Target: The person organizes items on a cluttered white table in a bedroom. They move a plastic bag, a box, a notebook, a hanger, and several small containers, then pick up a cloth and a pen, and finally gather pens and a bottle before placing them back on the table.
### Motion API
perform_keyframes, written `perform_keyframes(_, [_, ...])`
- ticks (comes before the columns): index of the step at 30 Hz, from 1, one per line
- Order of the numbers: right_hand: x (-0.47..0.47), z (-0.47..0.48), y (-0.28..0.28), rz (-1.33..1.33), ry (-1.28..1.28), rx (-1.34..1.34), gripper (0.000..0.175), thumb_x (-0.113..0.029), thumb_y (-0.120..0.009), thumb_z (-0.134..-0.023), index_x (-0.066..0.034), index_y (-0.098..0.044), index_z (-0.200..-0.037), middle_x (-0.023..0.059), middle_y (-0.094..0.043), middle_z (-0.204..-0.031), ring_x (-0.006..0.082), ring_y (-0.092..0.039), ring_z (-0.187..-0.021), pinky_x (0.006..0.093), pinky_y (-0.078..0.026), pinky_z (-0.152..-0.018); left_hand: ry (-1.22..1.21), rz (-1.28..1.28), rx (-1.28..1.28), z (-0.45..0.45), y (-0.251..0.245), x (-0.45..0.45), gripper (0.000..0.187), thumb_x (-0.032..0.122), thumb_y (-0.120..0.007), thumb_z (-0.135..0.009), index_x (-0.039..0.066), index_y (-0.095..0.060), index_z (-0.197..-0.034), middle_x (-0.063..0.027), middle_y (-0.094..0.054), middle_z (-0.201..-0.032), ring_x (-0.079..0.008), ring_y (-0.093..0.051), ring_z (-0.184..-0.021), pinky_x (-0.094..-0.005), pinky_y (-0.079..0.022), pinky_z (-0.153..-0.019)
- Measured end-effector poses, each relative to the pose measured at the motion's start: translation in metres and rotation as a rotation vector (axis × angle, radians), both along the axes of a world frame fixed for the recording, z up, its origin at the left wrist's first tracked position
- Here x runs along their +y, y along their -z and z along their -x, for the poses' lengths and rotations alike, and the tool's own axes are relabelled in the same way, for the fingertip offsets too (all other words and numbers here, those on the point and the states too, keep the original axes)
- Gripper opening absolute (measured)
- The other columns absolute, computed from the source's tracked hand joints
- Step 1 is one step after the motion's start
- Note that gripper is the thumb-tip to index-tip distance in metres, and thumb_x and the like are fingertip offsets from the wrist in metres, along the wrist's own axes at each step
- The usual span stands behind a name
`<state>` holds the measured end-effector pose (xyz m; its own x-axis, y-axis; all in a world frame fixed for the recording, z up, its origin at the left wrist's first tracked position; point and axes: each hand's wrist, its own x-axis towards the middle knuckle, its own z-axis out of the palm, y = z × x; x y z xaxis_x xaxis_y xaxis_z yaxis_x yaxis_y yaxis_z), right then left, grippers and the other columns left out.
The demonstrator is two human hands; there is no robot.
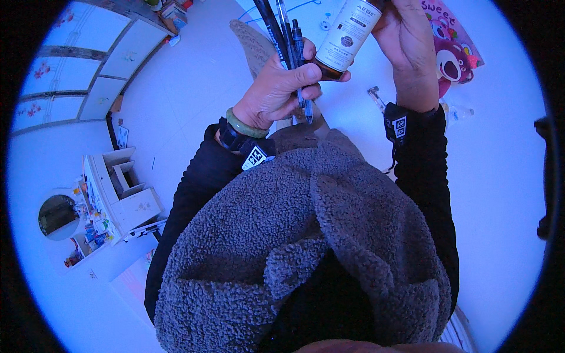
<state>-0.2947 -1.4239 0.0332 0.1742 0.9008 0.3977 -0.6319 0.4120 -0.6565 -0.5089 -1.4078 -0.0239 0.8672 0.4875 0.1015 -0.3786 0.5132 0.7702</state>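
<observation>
Several pens [284, 44] with dark barrels are gripped upright in my left hand [282, 86], and one clear tip pokes out below the fingers. The same hand's thumb and fingers also clasp the base of a brown bottle with a white label [348, 35]. That bottle leans to the right. My right hand [408, 35] is at its upper end, partly cut off by the frame's top edge, with the fingertips hidden, so its grip there is not fully visible. Both hands are raised above my lap, in front of a grey fleece garment [247, 212].
A pink item printed with a bear [454, 61] lies at the upper right, near a clear plastic bottle [461, 112]. A slim clear-and-dark object [376, 98] lies by my right wrist. Left are a dressing table [132, 194] with open drawers, a round mirror [57, 216] and cabinets [75, 66].
</observation>
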Motion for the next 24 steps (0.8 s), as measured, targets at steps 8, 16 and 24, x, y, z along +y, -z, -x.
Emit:
perform_keyframes(8, [0.003,0.000,0.001,-0.010,-0.011,0.031,0.040,-0.022,-0.050,-0.096,0.0016,-0.044,-0.128,0.0160,-0.060,-0.116,0.0214,-0.060,-0.104,0.0342,-0.049,-0.090,0.009,0.000,0.027,0.000,0.000,0.003,0.044,0.029,-0.074,-0.080,0.011,-0.047,-0.110,-0.0248,-0.048,-0.130,-0.0296,-0.054,-0.116,-0.0148,-0.049,-0.056])
perform_keyframes(16, [0.008,0.001,0.002,-0.035,-0.016,0.037,0.042,-0.021,-0.050,-0.096,0.0027,-0.042,-0.130,0.0161,-0.060,-0.116,0.0215,-0.058,-0.107,0.0345,-0.046,-0.094,-0.015,-0.002,0.034,0.001,0.000,0.004,0.050,0.030,-0.075,-0.078,0.010,-0.046,-0.114,-0.0246,-0.048,-0.129,-0.0297,-0.054,-0.115,-0.0147,-0.049,-0.055])
perform_keyframes(24, [0.013,0.000,0.003,-0.047,-0.039,0.025,0.045,-0.021,-0.052,-0.095,0.0039,-0.041,-0.131,0.0156,-0.061,-0.114,0.0214,-0.059,-0.105,0.0339,-0.046,-0.094,-0.029,0.010,0.039,0.002,-0.002,0.004,0.048,0.029,-0.075,-0.078,0.011,-0.047,-0.112,-0.0244,-0.048,-0.130,-0.0301,-0.054,-0.116,-0.0149,-0.050,-0.055])
